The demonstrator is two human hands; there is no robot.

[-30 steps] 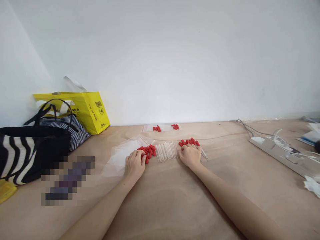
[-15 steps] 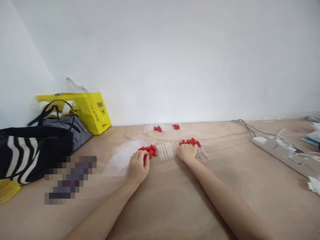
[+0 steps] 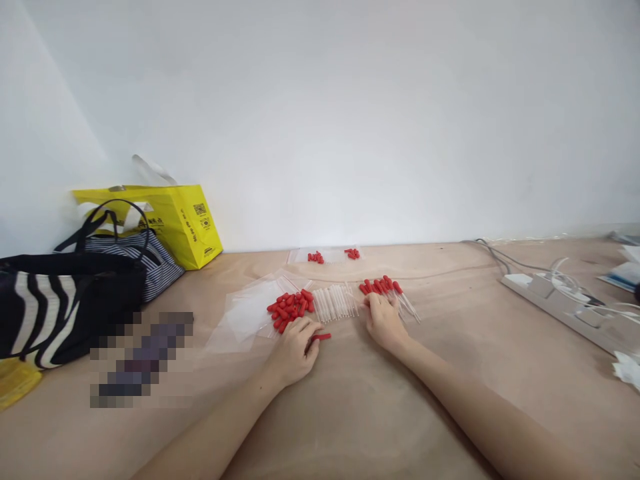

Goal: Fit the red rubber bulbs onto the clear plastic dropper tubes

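Note:
My left hand [image 3: 296,350] is closed with a red rubber dropper bulb [image 3: 323,337] pinched at its fingertips, pointing right. A heap of red bulbs [image 3: 290,308] lies just beyond it, partly on clear plastic bags [image 3: 240,317]. Thin clear tubes [image 3: 334,303] lie side by side in a row between my two hands. My right hand [image 3: 385,321] has its fingers curled together beside the row's right end; what they hold, if anything, is hidden. Right behind it, droppers with red bulbs on clear tubes [image 3: 397,290] lie fanned out, partly covered by the hand.
Toward the wall lies a clear bag [image 3: 333,255] with two clusters of red bulbs. A yellow paper bag [image 3: 200,230] and a black striped bag [image 3: 70,300] stand at left, near a blurred-out item [image 3: 145,360]. A power strip [image 3: 560,310] with cables is at right.
My left hand has moved from the bulb heap toward the right and nearer me, bringing one red bulb. My right hand has drawn back slightly and right, uncovering more of the droppers.

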